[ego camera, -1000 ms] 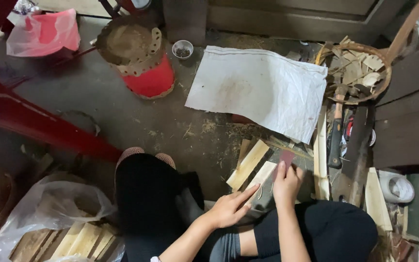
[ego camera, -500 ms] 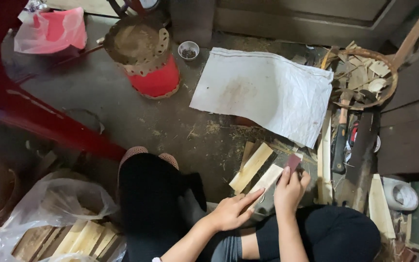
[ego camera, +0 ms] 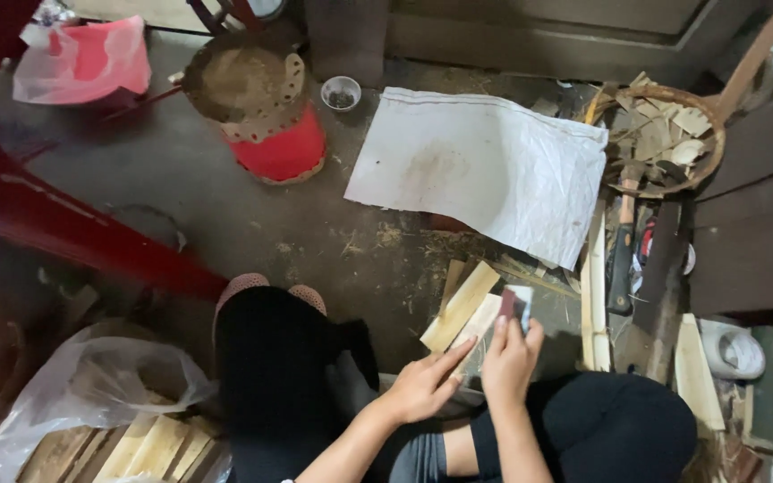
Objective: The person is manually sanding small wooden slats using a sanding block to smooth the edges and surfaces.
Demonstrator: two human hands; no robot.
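Observation:
I squat over two pale wooden slats lying side by side on the dirty floor. My left hand rests flat with its fingers stretched onto the near end of the right slat. My right hand is closed around a small dark red block, held upright against that slat's far end, next to a light grey piece. The hands are almost touching each other.
A white sack lies spread ahead. A red stove-like pot with a perforated top stands at the left, with a small bowl beside it. A basket of wood scraps, a knife and slats are at the right. A plastic bag lies over slats near left.
My right hand with the red block has slid a little nearer to me along the slat. The left hand stays pressed on the slat. The view shifted slightly.

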